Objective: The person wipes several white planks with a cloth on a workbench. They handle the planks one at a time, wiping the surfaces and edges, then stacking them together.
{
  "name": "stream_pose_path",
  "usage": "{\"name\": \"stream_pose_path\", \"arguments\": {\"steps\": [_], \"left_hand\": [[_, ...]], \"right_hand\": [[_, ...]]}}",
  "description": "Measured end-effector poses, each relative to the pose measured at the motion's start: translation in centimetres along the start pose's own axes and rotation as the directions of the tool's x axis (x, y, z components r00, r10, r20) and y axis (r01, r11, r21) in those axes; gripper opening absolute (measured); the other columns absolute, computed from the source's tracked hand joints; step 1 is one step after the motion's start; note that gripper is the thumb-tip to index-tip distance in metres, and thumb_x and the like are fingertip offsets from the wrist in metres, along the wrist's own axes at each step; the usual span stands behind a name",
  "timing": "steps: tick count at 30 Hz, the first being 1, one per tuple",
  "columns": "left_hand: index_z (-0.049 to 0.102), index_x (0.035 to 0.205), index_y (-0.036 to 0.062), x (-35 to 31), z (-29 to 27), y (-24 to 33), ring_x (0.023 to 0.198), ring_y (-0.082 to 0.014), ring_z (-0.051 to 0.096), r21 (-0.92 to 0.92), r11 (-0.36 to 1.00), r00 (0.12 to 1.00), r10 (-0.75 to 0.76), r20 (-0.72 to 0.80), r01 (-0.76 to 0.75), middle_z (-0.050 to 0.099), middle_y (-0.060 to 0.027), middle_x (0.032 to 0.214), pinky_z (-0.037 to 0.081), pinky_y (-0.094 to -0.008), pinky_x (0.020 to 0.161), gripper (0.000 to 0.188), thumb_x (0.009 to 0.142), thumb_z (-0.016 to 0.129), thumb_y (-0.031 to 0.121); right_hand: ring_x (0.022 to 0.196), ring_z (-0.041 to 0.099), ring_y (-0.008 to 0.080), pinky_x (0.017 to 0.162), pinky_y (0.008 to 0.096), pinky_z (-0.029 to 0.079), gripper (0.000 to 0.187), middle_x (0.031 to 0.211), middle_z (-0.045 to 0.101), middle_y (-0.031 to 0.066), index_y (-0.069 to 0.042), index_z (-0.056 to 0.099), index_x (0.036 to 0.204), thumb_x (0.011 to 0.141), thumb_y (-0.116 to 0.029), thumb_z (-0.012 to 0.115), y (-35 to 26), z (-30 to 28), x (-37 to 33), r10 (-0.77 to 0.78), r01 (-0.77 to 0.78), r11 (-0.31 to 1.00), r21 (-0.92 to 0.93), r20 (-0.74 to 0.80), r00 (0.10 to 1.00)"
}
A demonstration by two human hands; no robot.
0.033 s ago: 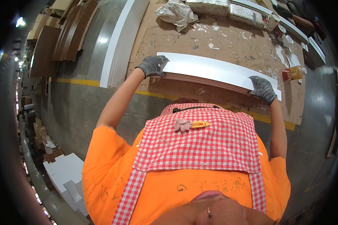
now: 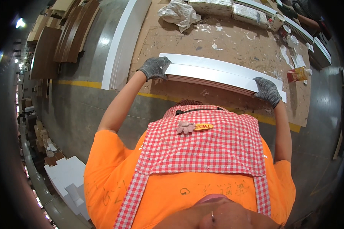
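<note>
A short stack of long white boards lies across the near side of a brown worktable, its layered edges turned toward me. In a grey glove, my left hand is closed around the left end of the top front board. My right hand, gloved alike, grips that board near its right end, fingers on its top and side. A line runs lengthwise between the front board and the white surface behind it. Fingertips under the boards are hidden.
A tall stack of long white boards stands at the table's left. Crumpled plastic, paint-smeared blocks and several small pots line the back. A yellow bottle lies at right. Another person's gloved hand shows far right.
The front board has tilted slightly, so a line now separates it from the white surface behind. My left hand has shifted slightly left; my right hand stays in place.
</note>
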State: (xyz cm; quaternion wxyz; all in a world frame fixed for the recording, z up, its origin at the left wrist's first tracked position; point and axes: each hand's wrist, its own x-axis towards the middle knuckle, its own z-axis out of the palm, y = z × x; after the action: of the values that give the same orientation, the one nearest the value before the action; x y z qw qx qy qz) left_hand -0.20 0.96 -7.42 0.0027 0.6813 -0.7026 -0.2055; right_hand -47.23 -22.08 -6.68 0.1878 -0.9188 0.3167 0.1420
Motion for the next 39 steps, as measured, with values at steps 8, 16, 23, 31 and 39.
{"name": "stream_pose_path", "arguments": {"steps": [8, 16, 23, 31, 39], "left_hand": [[0.055, 0.119, 0.0069, -2.4, -1.8, 1.2, 0.106, -0.0338, 0.055, -0.073, 0.997, 0.995, 0.026, 0.099, -0.019, 0.059, -0.0158, 0.111, 0.044, -0.0383, 0.094, 0.070, 0.059, 0.081, 0.033], [0.045, 0.132, 0.0065, -3.7, -1.9, 3.7, 0.109, -0.0307, 0.057, -0.219, 0.975, 0.964, 0.100, 0.246, -0.045, 0.059, -0.0176, 0.117, 0.046, -0.0346, 0.093, 0.086, 0.058, 0.082, 0.031], [0.051, 0.103, 0.0109, -3.8, -1.3, 4.7, 0.081, -0.0277, 0.063, -0.268, 0.963, 0.947, 0.083, 0.311, 0.004, 0.064, -0.0106, 0.088, 0.050, -0.0362, 0.072, 0.049, 0.063, 0.077, 0.022], [0.053, 0.104, 0.0089, -3.1, -0.8, 0.2, 0.090, -0.0219, 0.061, -0.265, 0.961, 0.983, 0.119, 0.140, -0.078, 0.063, -0.0090, 0.097, 0.050, -0.0363, 0.079, 0.054, 0.063, 0.082, 0.027], [0.055, 0.104, 0.0094, -0.2, -1.0, -0.3, 0.099, -0.0345, 0.051, -0.110, 0.972, 0.978, 0.206, -0.008, -0.206, 0.053, -0.0137, 0.096, 0.045, -0.0402, 0.087, 0.051, 0.059, 0.076, 0.021]], "right_hand": [[0.109, 0.056, 0.0326, 0.098, 0.0382, 0.042, 0.073, 0.117, 0.059, 0.0172, -0.004, 0.053, 0.123, 0.060, -0.031, 0.078, -1.3, -1.6, -2.0, -0.017, 0.014, 0.976, 0.217, 0.010, 1.000], [0.093, 0.061, 0.0205, 0.089, 0.0322, 0.047, 0.058, 0.100, 0.067, 0.0106, 0.001, 0.063, 0.110, 0.061, -0.027, 0.077, 1.2, -2.3, -0.9, -0.246, 0.001, 0.858, 0.514, 0.410, 0.878], [0.106, 0.057, 0.0235, 0.097, 0.0323, 0.042, 0.077, 0.115, 0.062, 0.0145, 0.001, 0.055, 0.122, 0.058, -0.031, 0.084, 0.4, -1.9, -1.9, -0.207, -0.147, 0.843, 0.517, 0.565, 0.799], [0.105, 0.059, 0.0327, 0.094, 0.0371, 0.046, 0.071, 0.115, 0.061, 0.0174, -0.006, 0.056, 0.119, 0.056, -0.031, 0.078, -1.9, -2.1, -2.1, -0.086, 0.070, 0.993, 0.100, 0.162, 0.983], [0.105, 0.057, 0.0313, 0.093, 0.0381, 0.046, 0.062, 0.111, 0.059, 0.0149, -0.009, 0.059, 0.115, 0.057, -0.022, 0.074, -1.8, -2.2, -1.3, -0.002, -0.004, 0.997, 0.081, 0.081, 0.997]]}}
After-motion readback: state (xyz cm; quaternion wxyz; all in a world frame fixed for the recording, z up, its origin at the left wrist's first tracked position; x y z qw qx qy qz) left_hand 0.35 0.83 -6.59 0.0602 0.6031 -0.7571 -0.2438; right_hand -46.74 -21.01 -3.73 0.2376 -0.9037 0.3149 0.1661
